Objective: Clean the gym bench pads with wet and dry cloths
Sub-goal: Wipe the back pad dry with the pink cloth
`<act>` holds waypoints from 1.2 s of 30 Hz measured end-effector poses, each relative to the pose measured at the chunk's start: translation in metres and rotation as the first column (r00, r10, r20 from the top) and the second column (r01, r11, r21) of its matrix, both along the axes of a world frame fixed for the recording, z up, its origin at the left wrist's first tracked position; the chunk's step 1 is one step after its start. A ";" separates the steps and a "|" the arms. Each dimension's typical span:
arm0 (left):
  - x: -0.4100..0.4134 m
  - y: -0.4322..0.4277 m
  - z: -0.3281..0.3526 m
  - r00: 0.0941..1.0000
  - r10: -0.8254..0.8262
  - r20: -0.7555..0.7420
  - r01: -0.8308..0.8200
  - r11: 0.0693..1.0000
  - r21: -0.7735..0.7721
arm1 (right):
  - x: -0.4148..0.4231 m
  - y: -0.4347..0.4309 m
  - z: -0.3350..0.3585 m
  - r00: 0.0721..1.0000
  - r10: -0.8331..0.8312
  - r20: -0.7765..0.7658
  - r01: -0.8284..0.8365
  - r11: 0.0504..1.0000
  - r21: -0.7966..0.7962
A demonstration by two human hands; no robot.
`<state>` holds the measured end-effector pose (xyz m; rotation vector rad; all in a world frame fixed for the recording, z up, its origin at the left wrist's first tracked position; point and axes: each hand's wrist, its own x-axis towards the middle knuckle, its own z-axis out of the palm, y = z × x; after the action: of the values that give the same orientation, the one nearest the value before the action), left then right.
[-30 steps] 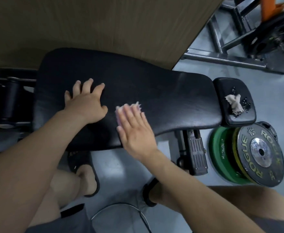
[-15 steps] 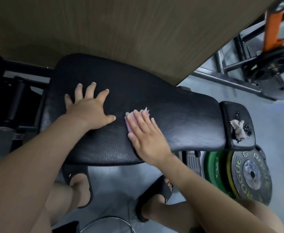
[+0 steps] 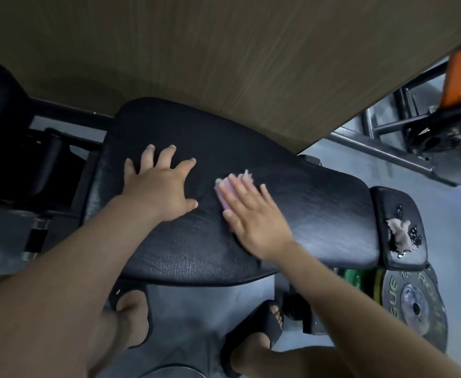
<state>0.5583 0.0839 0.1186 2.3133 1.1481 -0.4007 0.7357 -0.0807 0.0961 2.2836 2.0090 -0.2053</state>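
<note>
The long black bench pad (image 3: 319,214) lies across the middle of the view. My left hand (image 3: 161,186) rests flat on its left part with fingers spread. My right hand (image 3: 254,216) presses a pink cloth (image 3: 221,190) onto the pad's centre with straight fingers; most of the cloth is hidden under the palm. At the right end sits a small black pad (image 3: 393,211), cracked on top, with a crumpled pale cloth (image 3: 400,234) lying on it.
A wood-grain panel (image 3: 224,64) rises right behind the bench. Weight plates (image 3: 412,304) lean at the lower right, and a metal rack with an orange part (image 3: 458,69) stands at the far right. My sandalled feet (image 3: 254,334) are on the grey floor below the pad.
My right hand with the pink cloth has slid to the right and away from me along the pad. The left hand stays planted. The camera has tilted slightly.
</note>
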 end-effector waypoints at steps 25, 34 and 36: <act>-0.102 0.018 0.003 0.987 0.161 -0.025 -0.162 0.986 -0.029 | -0.082 0.016 -0.010 0.949 0.315 0.023 -0.315 0.949 -0.001; -0.129 0.021 0.011 0.975 0.213 -0.061 -0.216 0.975 -0.043 | -0.066 0.087 -0.003 1.000 -0.017 -0.026 0.018 0.999 0.031; -0.135 0.025 0.015 0.970 0.237 -0.063 -0.239 0.971 -0.026 | -0.105 0.071 -0.011 0.973 0.228 -0.027 -0.226 0.972 0.060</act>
<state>0.4235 0.1084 0.1336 2.1153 1.4178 -0.3972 0.6310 -0.0100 0.0848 2.0697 2.2992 -0.1724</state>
